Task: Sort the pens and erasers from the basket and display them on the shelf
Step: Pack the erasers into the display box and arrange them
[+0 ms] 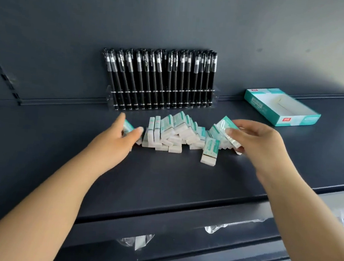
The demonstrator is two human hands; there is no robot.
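A heap of white erasers (175,132) in teal sleeves lies on the dark shelf (163,171), some leaning on each other, one standing apart (209,152) at the front. Behind them a row of black pens (161,79) stands upright in a clear holder against the back wall. My left hand (122,138) is at the heap's left end, fingers and thumb curled round an eraser (128,126). My right hand (257,142) is at the right end, its fingers pinching wrapped erasers (227,129).
An empty teal and white carton (281,107) lies open on the shelf at the back right. Lower shelves below the front edge carry clear plastic wrappers (136,241). A slotted upright (3,76) runs along the left wall.
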